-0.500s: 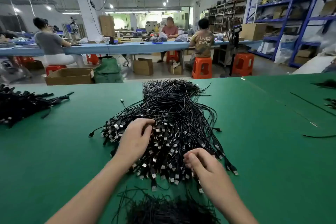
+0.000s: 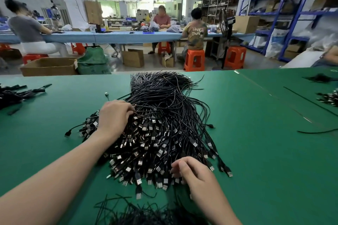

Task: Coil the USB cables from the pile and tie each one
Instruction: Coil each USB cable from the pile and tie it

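A big pile of black USB cables [image 2: 164, 115] lies in the middle of the green table [image 2: 265, 151], its silver plugs fanned toward me. My left hand [image 2: 113, 117] rests on the upper left of the pile, and its fingertips pinch thin cable strands there. At the near edge of the pile my right hand [image 2: 193, 175] has its fingers and thumb curled onto the plug end of one cable. A heap of thin black ties [image 2: 146, 213] sits at the table's near edge, between my forearms.
A bunch of black cables [image 2: 12, 95] lies at the far left of the table. More cables [image 2: 329, 97] and a loose strand [image 2: 318, 131] lie at the right. Beyond the table's far edge are cardboard boxes, orange stools and seated people at a blue bench.
My left hand has moved away from me and to the left, up onto the cable strands. My right hand has stayed at the plugs at the near edge.
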